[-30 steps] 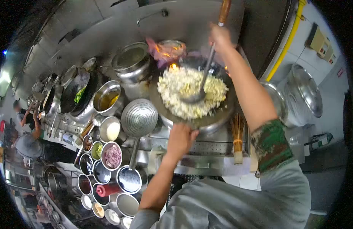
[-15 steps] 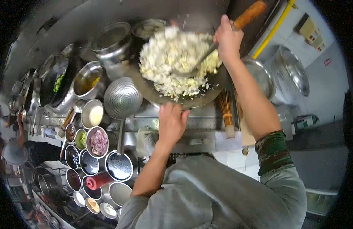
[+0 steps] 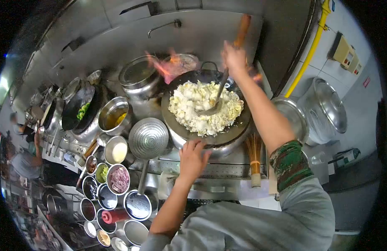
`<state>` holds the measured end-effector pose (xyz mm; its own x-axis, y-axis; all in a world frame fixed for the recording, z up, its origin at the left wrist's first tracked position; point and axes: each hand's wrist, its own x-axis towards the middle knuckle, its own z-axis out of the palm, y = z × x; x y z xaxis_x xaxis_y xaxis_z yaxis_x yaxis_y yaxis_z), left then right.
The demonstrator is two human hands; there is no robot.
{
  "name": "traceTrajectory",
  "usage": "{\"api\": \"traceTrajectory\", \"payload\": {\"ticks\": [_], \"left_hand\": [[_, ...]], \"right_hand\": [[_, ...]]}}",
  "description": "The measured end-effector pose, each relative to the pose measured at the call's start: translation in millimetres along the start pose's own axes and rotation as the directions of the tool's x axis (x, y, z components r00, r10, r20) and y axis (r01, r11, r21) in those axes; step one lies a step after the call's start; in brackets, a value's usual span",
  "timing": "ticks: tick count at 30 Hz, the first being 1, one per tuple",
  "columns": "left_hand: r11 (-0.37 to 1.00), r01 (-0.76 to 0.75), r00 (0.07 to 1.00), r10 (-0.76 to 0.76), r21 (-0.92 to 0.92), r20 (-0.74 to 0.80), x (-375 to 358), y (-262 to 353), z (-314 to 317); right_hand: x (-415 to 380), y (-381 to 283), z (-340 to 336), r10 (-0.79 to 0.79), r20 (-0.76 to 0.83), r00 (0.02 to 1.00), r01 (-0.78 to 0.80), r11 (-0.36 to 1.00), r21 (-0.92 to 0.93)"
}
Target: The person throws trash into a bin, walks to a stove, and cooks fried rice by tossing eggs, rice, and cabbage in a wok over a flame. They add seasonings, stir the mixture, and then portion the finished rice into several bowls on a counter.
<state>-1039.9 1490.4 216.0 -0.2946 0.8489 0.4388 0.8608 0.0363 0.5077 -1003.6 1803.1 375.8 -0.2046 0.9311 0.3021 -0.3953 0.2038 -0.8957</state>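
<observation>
My right hand (image 3: 235, 60) is closed around the long handle of a wok ladle (image 3: 211, 110), whose upper end is wooden. Its metal head lies in a heap of white and yellow food (image 3: 193, 102) that looks like rice with egg. That heap fills the middle of a large dark wok (image 3: 173, 121), seated on the stove with an ear handle at its far side. At the wok's near rim, my left hand (image 3: 192, 161) is closed with its fingers curled over the edge; the exact grip is partly hidden.
Flames (image 3: 162, 67) rise behind the wok. Left of it are a perforated skimmer (image 3: 148, 138), a steel pot with yellow liquid (image 3: 114, 117), bowls including sliced onion (image 3: 119, 180), and a red squeeze bottle (image 3: 114, 216). A bamboo brush (image 3: 254, 161) stands at right. People work at far left.
The tossed food has come down into the wok, which now sits level on the stove. Flames have appeared behind it. The ladle handle stands more upright, and the camera view has shifted.
</observation>
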Motion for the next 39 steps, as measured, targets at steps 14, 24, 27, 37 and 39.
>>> {"api": "traceTrajectory", "payload": {"ticks": [14,24,27,37,39], "left_hand": [[0.985,-0.054,0.998,0.056,-0.166,0.008,-8,37,-34],[0.987,-0.123,0.992,0.125,-0.106,0.007,-79,-17,8],[0.979,-0.074,0.995,0.059,-0.190,-0.079,-26,-4,-26],[0.990,-0.053,0.986,0.031,-0.133,-0.166,-20,-22,-34],[0.996,0.082,0.964,-0.089,-0.038,-0.250,-37,-16,-84]], "right_hand": [[8,-41,15,0.177,0.057,0.983,-0.168,0.976,-0.137],[-96,-32,-26,-0.345,-0.110,0.932,0.300,0.906,-0.298],[-97,-18,-18,-0.199,-0.175,0.964,0.186,0.979,-0.083],[-55,-59,-10,-0.184,-0.098,0.978,0.179,0.982,-0.060],[-30,52,-7,-0.140,0.068,0.988,0.150,0.975,-0.163]]}}
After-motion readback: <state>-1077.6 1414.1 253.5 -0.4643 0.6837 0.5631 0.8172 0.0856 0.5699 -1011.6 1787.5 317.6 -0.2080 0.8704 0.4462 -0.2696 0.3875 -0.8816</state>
